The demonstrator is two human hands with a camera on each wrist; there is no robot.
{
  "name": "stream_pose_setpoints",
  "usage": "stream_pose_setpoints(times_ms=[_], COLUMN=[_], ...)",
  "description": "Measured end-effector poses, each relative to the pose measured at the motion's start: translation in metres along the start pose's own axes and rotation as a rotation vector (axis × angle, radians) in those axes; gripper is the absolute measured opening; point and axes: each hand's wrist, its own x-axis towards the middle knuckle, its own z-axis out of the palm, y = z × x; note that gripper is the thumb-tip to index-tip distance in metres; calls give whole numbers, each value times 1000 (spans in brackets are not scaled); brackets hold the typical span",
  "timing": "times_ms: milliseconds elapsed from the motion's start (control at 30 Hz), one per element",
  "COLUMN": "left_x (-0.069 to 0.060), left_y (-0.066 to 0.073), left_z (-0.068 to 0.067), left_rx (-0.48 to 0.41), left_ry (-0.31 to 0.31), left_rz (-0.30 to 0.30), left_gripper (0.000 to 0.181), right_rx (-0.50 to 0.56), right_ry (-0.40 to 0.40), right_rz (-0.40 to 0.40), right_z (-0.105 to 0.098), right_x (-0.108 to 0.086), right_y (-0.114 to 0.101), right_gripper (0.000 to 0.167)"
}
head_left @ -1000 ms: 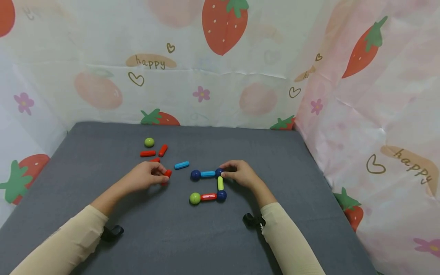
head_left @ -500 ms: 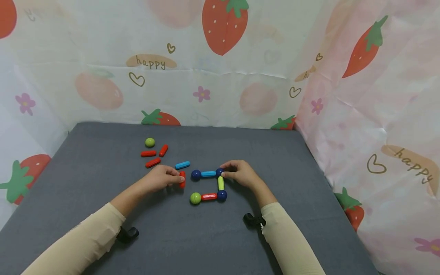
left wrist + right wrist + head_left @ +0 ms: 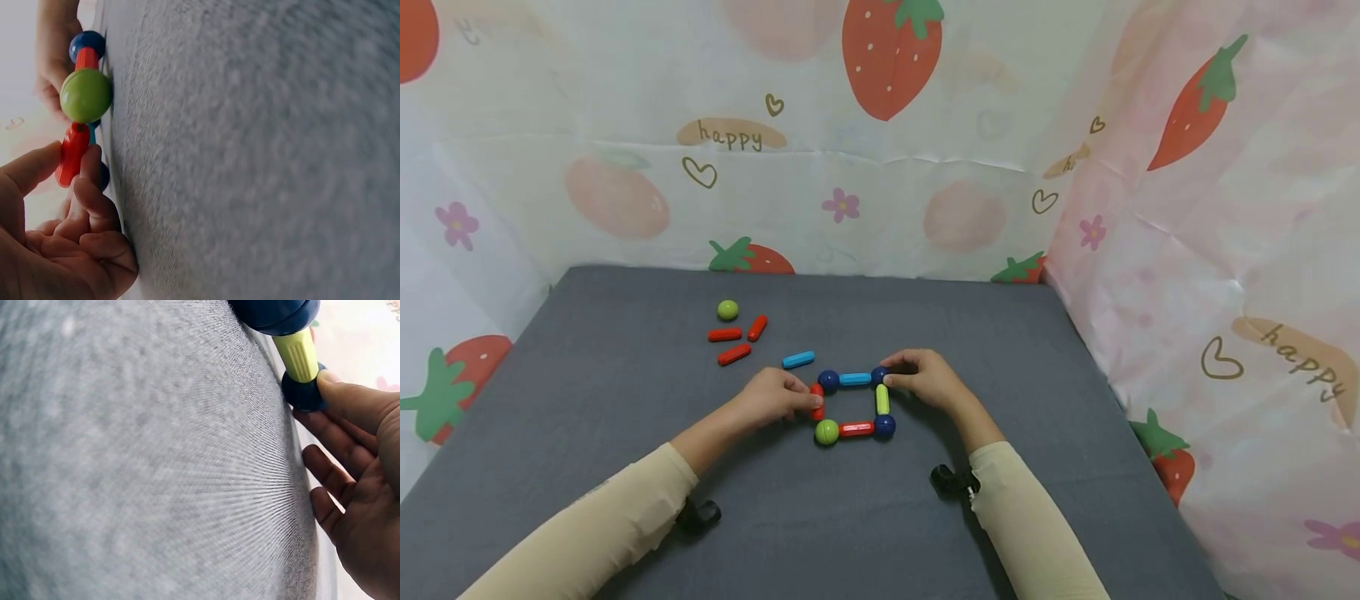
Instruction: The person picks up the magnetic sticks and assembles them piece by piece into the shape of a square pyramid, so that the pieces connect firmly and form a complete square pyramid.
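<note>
My left hand (image 3: 771,396) pinches a red rod (image 3: 817,403) between thumb and fingers, at the left side of a group of joined rods and balls. In the left wrist view that rod (image 3: 73,156) has one end at the green ball (image 3: 86,95). My right hand (image 3: 931,380) pinches the far-right dark blue ball (image 3: 302,392) with thumb and forefinger. A blue rod (image 3: 854,379) links it to another dark blue ball (image 3: 829,381). A yellow-green rod (image 3: 882,400) runs to the near-right blue ball (image 3: 885,427), and a second red rod (image 3: 856,429) joins that to the green ball.
Beyond the left hand, a loose blue rod (image 3: 798,360), several red rods (image 3: 734,355) and a green ball (image 3: 727,310) lie on the grey cloth (image 3: 850,533). Strawberry-printed sheets (image 3: 880,208) hang behind and beside the table.
My left hand has carried the red rod rightward from near the loose pieces to the gap between the green ball and the far-left blue ball. The right hand has stayed in place.
</note>
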Motion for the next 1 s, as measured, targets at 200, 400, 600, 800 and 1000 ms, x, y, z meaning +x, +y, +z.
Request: stream_pose_setpoints(times_ms=[200, 400, 600, 800, 1000], left_x=[3, 5, 9, 13, 15], left_y=[2, 2, 4, 7, 9], left_z=[6, 9, 10, 10, 10], left_rx=[-14, -34, -4, 23, 47], left_ry=[15, 21, 12, -17, -25], left_rz=[-29, -18, -43, -40, -52], left_gripper=[24, 23, 23, 21, 22], right_rx=[-6, -24, -33, -20, -22], right_ry=[-2, -1, 2, 4, -3], right_rz=[-10, -19, -20, -13, -14], right_z=[1, 2, 2, 1, 1], right_x=[1, 1, 1, 1, 2], right_y=[0, 1, 2, 2, 2], right_gripper=[25, 25, 25, 25, 26])
